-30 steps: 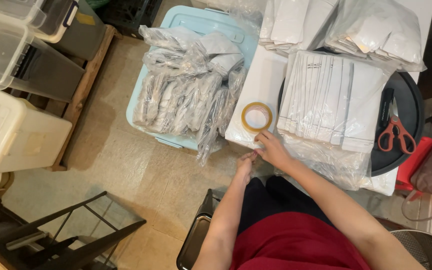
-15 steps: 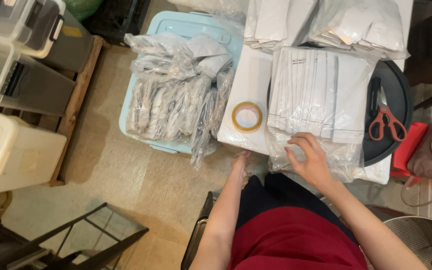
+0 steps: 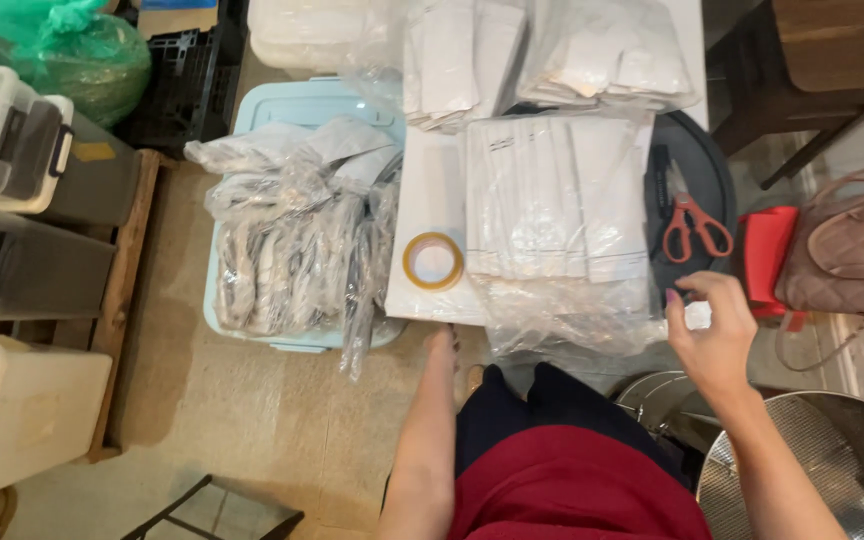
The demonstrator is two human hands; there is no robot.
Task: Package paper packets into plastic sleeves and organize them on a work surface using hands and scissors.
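My right hand [image 3: 714, 328] hovers with its fingers apart and nothing in it, at the near edge of a black round tray [image 3: 717, 170]. Just beyond it, red-handled scissors [image 3: 693, 226] lie on that tray. My left hand [image 3: 442, 340] reaches to the near edge of the white table [image 3: 422, 190]; its fingers are hidden. A roll of clear tape [image 3: 433, 261] lies on the table just past it. A stack of white packets [image 3: 552, 195] on loose clear plastic fills the table's middle.
A light blue bin [image 3: 297, 105] of plastic-wrapped bundles stands left of the table. Storage boxes [image 3: 7, 140] and a green bag [image 3: 67, 55] line the far left. A red object [image 3: 767, 255], a quilted bag [image 3: 852, 250] and a metal bowl [image 3: 832, 460] are at right.
My right hand has left the plastic-wrapped packet stack and moved right to the black tray's near edge. My left hand stays at the table edge.
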